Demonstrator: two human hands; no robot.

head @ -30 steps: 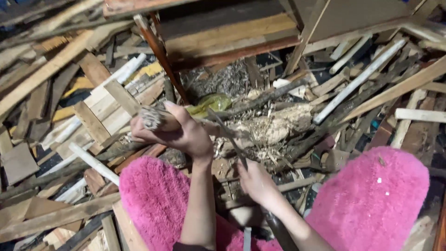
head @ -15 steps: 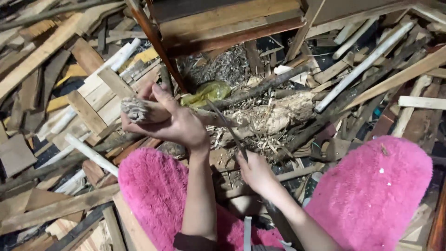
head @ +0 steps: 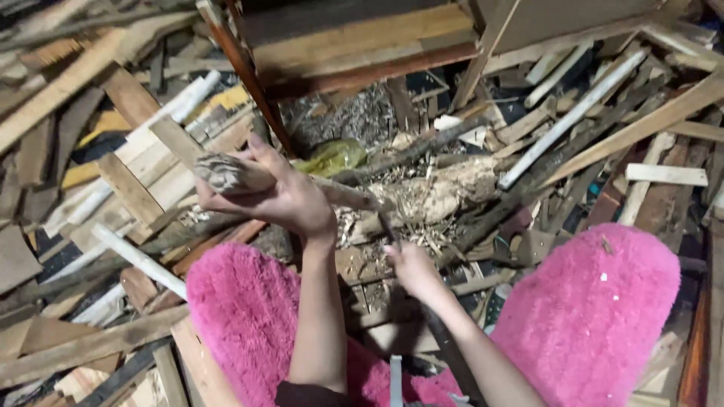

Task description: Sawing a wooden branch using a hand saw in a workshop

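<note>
- Loose pale and brown wooden planks (head: 90, 151) crowd the left edge, leaving little bare floor there
- The left hand (head: 283, 197) is curled tightly round a rough grey-brown wooden stick (head: 234, 175), held level above the debris, its sawn end pointing left
- Fuzzy pink trouser legs (head: 241, 316) fill the lower middle, with a narrow gap between the knees
- The right hand (head: 411, 270) is closed on a thin dark blade (head: 388, 226), its tip touching the stick's far end over a pale chunk of log (head: 445, 192) strewn with shavings
- A long white slat (head: 573, 117) and more boards hem in the right edge
- Compared with a moment ago, the stick sits lower and nearer the knees, and the right hand has moved up to it
</note>
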